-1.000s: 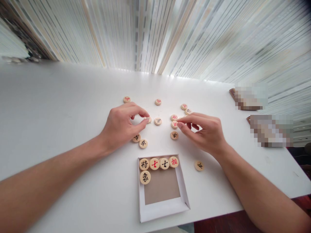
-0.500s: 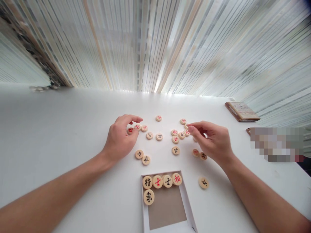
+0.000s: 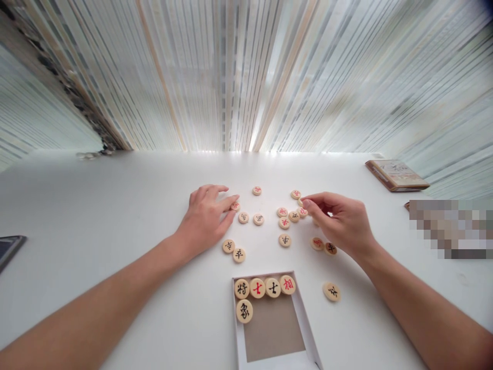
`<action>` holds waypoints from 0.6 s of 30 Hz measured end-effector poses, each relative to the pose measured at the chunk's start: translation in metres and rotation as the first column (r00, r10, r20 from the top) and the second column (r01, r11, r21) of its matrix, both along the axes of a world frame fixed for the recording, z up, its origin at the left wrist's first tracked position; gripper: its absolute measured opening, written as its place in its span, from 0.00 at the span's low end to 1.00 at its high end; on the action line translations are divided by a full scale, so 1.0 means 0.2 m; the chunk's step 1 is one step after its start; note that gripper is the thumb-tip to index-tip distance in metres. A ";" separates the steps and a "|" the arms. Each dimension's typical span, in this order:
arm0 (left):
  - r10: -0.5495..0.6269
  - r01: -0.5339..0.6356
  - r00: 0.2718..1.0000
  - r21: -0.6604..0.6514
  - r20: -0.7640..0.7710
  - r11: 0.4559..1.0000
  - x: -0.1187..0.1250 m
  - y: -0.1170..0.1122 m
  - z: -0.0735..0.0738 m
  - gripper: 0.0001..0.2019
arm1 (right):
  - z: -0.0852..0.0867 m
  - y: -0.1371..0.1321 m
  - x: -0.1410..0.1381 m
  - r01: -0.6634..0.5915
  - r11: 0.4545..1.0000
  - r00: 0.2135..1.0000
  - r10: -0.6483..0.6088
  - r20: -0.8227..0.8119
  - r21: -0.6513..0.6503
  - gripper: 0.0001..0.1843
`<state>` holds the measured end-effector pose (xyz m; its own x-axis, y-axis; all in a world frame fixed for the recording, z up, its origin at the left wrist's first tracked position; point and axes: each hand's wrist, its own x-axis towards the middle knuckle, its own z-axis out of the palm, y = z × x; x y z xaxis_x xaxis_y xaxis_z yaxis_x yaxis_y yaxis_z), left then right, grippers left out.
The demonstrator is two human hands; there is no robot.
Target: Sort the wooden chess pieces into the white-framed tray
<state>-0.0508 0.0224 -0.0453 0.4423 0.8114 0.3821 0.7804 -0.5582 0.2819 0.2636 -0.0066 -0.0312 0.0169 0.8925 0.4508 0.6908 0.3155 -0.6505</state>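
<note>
Two hands: both mine, resting well apart on the white table point(image 3: 96, 205), with loose wooden xiangqi pieces scattered between and around them
Left hand point(image 3: 206, 218): lies flat, palm down, fingers stretched out and close together, holding nothing; my forefinger tip touches a red-marked piece point(image 3: 234, 206)
Right hand point(image 3: 341, 221): thumb and forefinger tips are drawn together and the other fingers are curled under; the tips hang just over a red disc point(image 3: 303, 211) at the far side of the cluster, and I cannot tell whether they grip anything
Between the hands: a black-marked piece point(image 3: 243, 217) just right of my left forefinger, another beside it, and a small knot of red and black ones near my right fingertips
By my left wrist: black soldier piece point(image 3: 239, 255), just beside a second black one
By my right palm: a red and a black piece side by side
Lone piece point(image 3: 332, 291): black-marked, alone, just right of the tray
Box tray point(image 3: 239, 339): shallow white card with a brown floor, nearest me; four pieces in a row along its far wall, a fifth black one under the leftmost
Edges: brown box point(image 3: 396, 174) far right, dark flat device point(image 3: 7, 246) far left
</note>
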 end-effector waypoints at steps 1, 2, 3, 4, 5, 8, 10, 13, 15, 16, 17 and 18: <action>-0.003 0.003 1.000 0.007 -0.016 1.000 0.00 0.00 0.00 0.16 | 0.00 0.00 0.00 -0.004 1.000 1.000 0.004 0.008 0.003 0.11; -0.001 0.001 1.000 0.013 -0.022 1.000 0.01 0.00 0.00 0.15 | 0.00 0.00 0.00 -0.008 1.000 1.000 0.008 0.017 0.005 0.11; 0.001 0.000 1.000 0.018 -0.021 1.000 0.01 -0.01 -0.01 0.13 | -0.01 0.00 0.00 -0.013 1.000 1.000 0.013 0.026 0.007 0.10; -0.001 0.002 1.000 0.025 -0.014 1.000 0.01 -0.01 0.00 0.12 | -0.01 0.00 -0.01 -0.018 1.000 0.999 0.018 0.034 0.011 0.10; -0.008 0.008 1.000 0.037 -0.003 0.999 0.02 -0.01 0.00 0.10 | -0.02 -0.01 -0.01 -0.026 1.000 0.999 0.025 0.043 0.017 0.09; -0.072 0.063 0.995 0.123 0.072 0.990 0.02 -0.02 0.00 0.08 | -0.02 -0.03 -0.02 -0.053 0.998 0.997 0.051 0.050 0.037 0.08; -0.150 0.117 0.974 0.190 0.171 0.975 0.03 -0.03 0.01 0.07 | 0.00 -0.06 -0.06 -0.073 0.997 0.997 0.073 0.019 0.031 0.08; -0.262 0.196 0.907 0.222 0.329 0.955 0.05 -0.05 0.02 0.07 | 0.05 -0.09 -0.17 -0.157 0.984 0.984 0.149 -0.103 -0.082 0.10; -0.291 0.222 0.873 0.213 0.390 0.952 0.06 -0.06 0.02 0.07 | 0.08 -0.08 -0.27 -0.280 0.942 0.948 0.242 -0.206 -0.187 0.14; -0.291 0.221 0.867 0.210 0.405 0.952 0.06 -0.06 0.03 0.07 | 0.10 -0.07 -0.33 -0.348 0.904 0.922 0.283 -0.264 -0.248 0.17; -0.286 0.211 0.864 0.216 0.414 0.953 0.06 -0.06 0.03 0.06 | 0.11 -0.05 -0.38 -0.408 0.868 0.888 0.306 -0.343 -0.282 0.17; -0.277 0.196 0.865 0.227 0.419 0.954 0.06 -0.07 0.03 0.06 | 0.12 -0.03 -0.43 -0.469 0.826 0.849 0.323 -0.418 -0.313 0.18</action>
<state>-0.0390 0.0094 -0.0395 0.3649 0.6076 0.7055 0.4349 -0.7812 0.4478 0.1770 -0.0130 -0.0068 -0.2940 0.9508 0.0980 0.2794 0.1836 -0.9424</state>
